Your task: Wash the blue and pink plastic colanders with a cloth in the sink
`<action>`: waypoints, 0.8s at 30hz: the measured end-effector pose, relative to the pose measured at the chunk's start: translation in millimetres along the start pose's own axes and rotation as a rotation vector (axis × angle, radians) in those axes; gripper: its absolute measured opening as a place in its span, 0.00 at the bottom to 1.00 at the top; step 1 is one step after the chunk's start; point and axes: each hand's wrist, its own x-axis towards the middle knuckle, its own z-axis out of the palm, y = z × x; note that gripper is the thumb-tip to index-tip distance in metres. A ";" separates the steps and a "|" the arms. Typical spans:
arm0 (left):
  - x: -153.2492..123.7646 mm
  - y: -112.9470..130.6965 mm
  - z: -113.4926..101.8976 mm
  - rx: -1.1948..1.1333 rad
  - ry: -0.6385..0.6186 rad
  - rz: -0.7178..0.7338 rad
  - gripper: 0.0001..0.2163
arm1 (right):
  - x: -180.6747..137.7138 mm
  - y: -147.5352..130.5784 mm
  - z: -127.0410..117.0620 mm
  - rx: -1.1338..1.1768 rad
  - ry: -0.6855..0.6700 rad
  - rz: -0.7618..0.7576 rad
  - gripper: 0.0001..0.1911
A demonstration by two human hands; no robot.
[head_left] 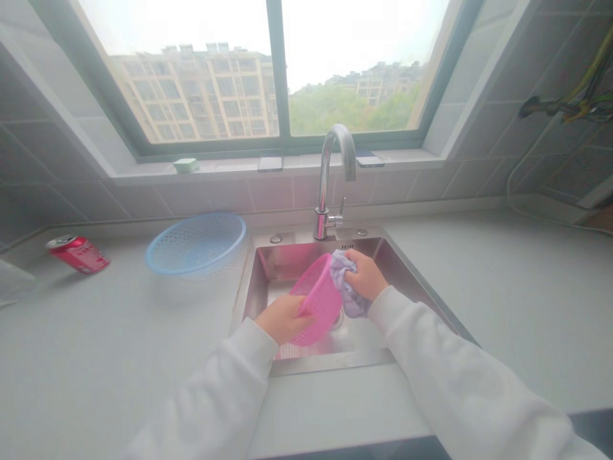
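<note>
A pink plastic basket (322, 308) with small holes is tilted on its side over the steel sink (412, 281). My left hand (282, 317) grips its near rim, thumb on one side and fingers on the other. In my right hand (364, 276) is a bunched, pale purple cloth (348, 292), pressed against the basket's upper right edge. The fingers of that hand are closed around the cloth. Part of the basket's far wall is hidden behind the cloth.
Behind the sink stands a chrome faucet (325, 185). A blue colander (196, 246) and a red can (79, 253) lying on its side are on the left counter (119, 358). On the windowsill are a green soap-like block (186, 165) and two flat dark objects.
</note>
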 end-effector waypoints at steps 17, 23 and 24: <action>-5.5 7.5 -1.3 0.029 -0.043 0.076 0.06 | 0.8 4.1 -5.9 0.083 0.057 -0.064 0.14; 2.6 -5.7 2.9 0.040 0.099 -0.010 0.07 | -19.0 -33.3 17.0 -0.028 -0.124 -0.299 0.10; 3.6 -7.7 2.3 0.024 0.103 -0.008 0.07 | -20.3 -36.0 19.1 -0.032 -0.149 -0.307 0.09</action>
